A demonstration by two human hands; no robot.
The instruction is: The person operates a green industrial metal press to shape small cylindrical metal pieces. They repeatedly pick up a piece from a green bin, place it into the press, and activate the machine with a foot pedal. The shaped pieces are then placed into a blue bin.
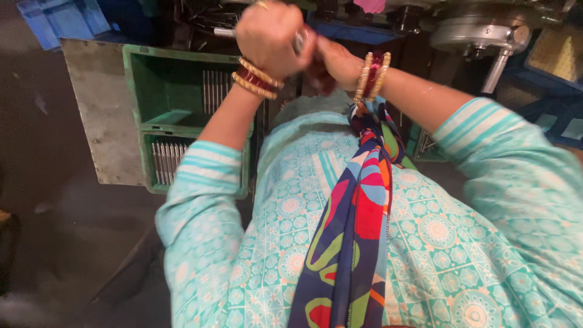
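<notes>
My left hand point(267, 36) is raised in front of my chest, clenched in a fist around a thin metal rod point(223, 32) whose end sticks out to the left. My right hand point(336, 61) meets it from the right, by the rod's other end point(299, 41). Its fingers are tucked behind the left fist, so its grip is hidden. Both wrists carry gold and red bangles. A patterned scarf point(358, 206) hangs down my turquoise tunic.
A green crate point(139, 79) at my left holds a row of thin metal rods point(214, 91); a lower compartment holds more rods point(165, 161). A grey metal sheet point(97, 115) lies beside it. A round metal machine part point(480, 33) is at the upper right, blue bins point(54, 18) at the upper left.
</notes>
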